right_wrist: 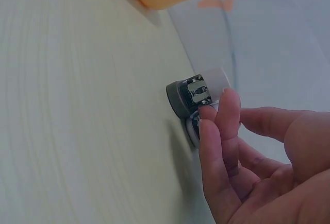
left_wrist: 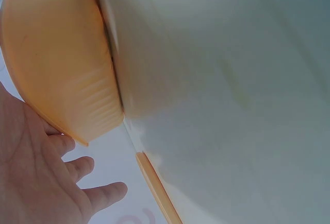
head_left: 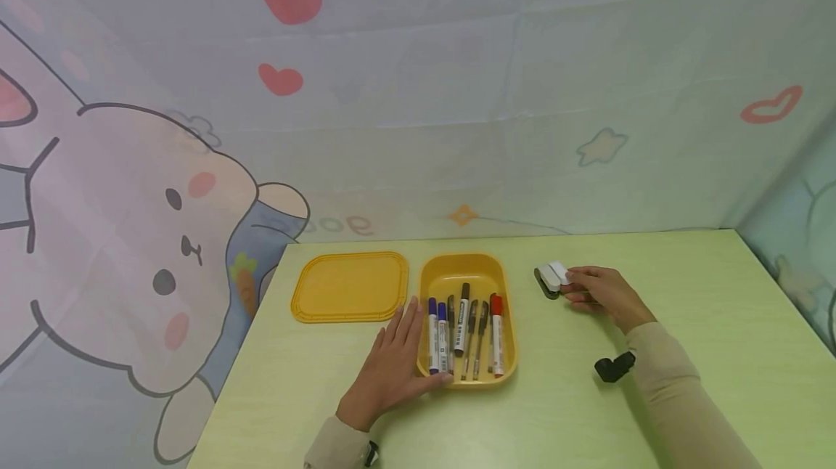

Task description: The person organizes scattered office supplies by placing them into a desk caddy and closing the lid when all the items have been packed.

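Note:
My left hand [head_left: 390,367] lies with its fingers extended along the left rim of a yellow plastic box [head_left: 465,261], the thumb over the near rim. Inside the box are two blue-capped markers, a black marker [head_left: 461,324], a red-capped marker [head_left: 498,338] and several pens [head_left: 482,331] with dark caps. To the right of the box, my right hand [head_left: 602,293] pinches a small white stapler [right_wrist: 198,92] with a dark grey base between thumb and fingers. A second white and dark piece [right_wrist: 193,126] shows right beside it, partly hidden by the fingers.
A flat yellow lid [head_left: 350,287] rests on the light green table [head_left: 562,411], left of the box. Behind the table's far edge hangs a cloth backdrop [head_left: 418,128] printed with hearts and a rabbit.

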